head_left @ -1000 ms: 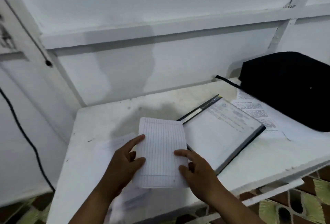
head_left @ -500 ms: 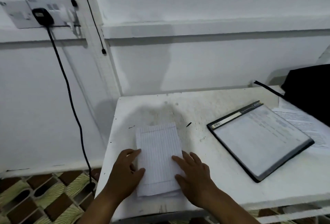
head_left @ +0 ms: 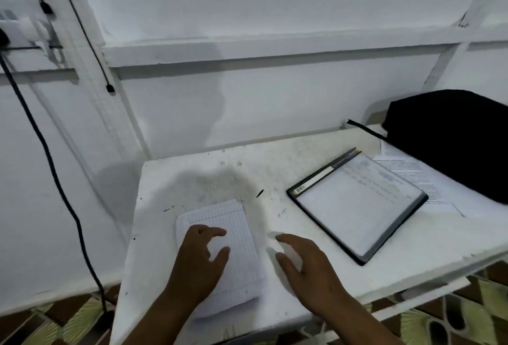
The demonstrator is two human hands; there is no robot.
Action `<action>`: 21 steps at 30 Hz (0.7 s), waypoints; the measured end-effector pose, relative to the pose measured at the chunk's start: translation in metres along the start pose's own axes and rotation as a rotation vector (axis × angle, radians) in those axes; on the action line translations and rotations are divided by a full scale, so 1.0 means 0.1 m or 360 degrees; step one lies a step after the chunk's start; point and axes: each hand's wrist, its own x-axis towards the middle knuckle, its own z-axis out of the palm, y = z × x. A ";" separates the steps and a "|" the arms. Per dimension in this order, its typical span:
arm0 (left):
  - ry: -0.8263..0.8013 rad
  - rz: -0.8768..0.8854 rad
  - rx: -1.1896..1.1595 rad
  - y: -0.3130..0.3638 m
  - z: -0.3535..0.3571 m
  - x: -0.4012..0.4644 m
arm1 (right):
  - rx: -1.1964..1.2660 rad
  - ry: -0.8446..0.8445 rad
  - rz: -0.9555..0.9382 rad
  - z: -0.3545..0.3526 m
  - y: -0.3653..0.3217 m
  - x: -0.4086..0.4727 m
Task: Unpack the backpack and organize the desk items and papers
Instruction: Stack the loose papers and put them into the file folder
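On the white bench (head_left: 302,234), near its left front corner, lies a stack of lined papers (head_left: 233,237). The left hand (head_left: 200,259) hovers over or rests on the stack, fingers loosely bent, gripping nothing. The right hand (head_left: 310,267) is just right of the papers, fingers spread, empty. A folder (head_left: 357,207) lies further right, beside a printed sheet (head_left: 412,177) partly under the black backpack (head_left: 453,141).
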 end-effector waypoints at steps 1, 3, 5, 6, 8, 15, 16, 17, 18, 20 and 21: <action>-0.0034 0.0059 -0.0016 0.10 0.07 0.05 | 0.0038 0.0068 0.0029 -0.10 0.03 -0.01; -0.0096 0.0147 -0.0039 0.29 0.19 0.15 | 0.0079 0.0178 0.0103 -0.27 0.13 -0.01; -0.0167 0.0222 -0.0064 0.50 0.38 0.27 | 0.0087 0.0279 0.0194 -0.47 0.29 -0.02; -0.0204 0.0257 -0.0078 0.60 0.50 0.34 | 0.0105 0.0324 0.0244 -0.57 0.40 -0.03; -0.0261 0.0327 -0.0092 0.79 0.71 0.46 | 0.0158 0.0383 0.0337 -0.76 0.58 -0.05; -0.0379 0.0498 -0.0121 1.37 1.83 0.81 | 0.0073 0.0542 0.0483 -1.57 1.37 -0.15; -0.0377 0.0506 -0.0090 1.46 2.00 0.84 | 0.0044 0.0558 0.0503 -1.70 1.50 -0.14; -0.0366 0.0511 -0.0049 1.53 2.15 0.87 | -0.0001 0.0574 0.0528 -1.81 1.61 -0.12; -0.0345 0.0524 0.0010 1.61 2.28 0.90 | -0.0052 0.0582 0.0545 -1.91 1.72 -0.10; -0.0346 0.0587 0.0138 1.79 2.57 0.95 | -0.0208 0.0542 0.0551 -2.12 1.95 -0.05; -0.0381 0.0618 0.0181 1.89 2.71 0.97 | -0.0329 0.0481 0.0565 -2.23 2.06 -0.02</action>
